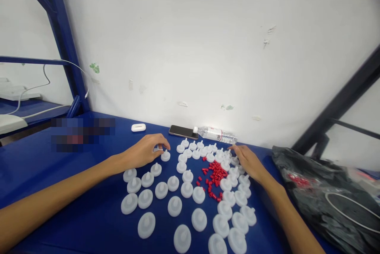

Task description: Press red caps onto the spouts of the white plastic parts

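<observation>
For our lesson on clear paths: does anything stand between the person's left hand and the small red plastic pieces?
Yes: along the blue tabletop, round white plastic pieces with raised stems stand between the left hand and the small red plastic pieces. Nothing visible blocks a path above them.

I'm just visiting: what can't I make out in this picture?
All in the head view:
Left hand: its fingers partly cover a white piece; whether they hold it is unclear.
Right hand: the hand itself obscures whether it grasps anything.
Bottle label: print too small to read.
Pixelated patch: blocks mask what lies there.
Black bag: cut off by the right edge.
</observation>
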Motion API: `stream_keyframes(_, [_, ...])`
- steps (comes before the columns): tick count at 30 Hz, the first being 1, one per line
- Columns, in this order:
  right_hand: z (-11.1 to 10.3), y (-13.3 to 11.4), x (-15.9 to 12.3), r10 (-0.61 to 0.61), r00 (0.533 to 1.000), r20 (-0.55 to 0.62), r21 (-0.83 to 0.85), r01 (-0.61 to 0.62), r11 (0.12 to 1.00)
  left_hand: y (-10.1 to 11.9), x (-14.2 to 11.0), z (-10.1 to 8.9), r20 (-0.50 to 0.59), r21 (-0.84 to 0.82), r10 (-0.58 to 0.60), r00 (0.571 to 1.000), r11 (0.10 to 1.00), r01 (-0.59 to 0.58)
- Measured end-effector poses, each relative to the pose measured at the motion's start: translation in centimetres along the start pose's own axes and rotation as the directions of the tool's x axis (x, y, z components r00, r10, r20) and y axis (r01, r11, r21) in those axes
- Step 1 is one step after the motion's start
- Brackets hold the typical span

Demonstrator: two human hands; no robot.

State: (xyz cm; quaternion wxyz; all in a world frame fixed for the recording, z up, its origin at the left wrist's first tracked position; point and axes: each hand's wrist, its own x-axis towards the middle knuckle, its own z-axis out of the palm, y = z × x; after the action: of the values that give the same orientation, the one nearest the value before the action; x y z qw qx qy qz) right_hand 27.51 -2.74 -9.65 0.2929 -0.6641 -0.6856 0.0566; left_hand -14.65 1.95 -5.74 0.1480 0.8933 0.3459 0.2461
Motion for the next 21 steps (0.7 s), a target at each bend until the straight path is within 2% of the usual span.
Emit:
stream_keyframes(15, [0.0, -0.1, 0.0, -0.004, 1.000, -0.002, -0.009, 0.004, 1.000, 0.9, -0.1, 0.1, -0.033, 0.008, 0.001, 0.999, 1.000, -0.001])
stream_keyframes(18, [0.0, 0.0, 0.0, -0.008, 1.000, 0.003, -0.009, 0.008, 1.000, 1.1, 0.0, -0.2, -0.041, 0.018, -0.019, 0.999, 1.000, 0.019])
stream_keyframes(21, [0.0, 0.1, 0.1, -0.007, 1.000, 0.011, -0.011, 0.007, 1.000, 1.0, 0.1, -0.8, -0.097, 0.053, -0.063, 0.993, 0.996, 0.068])
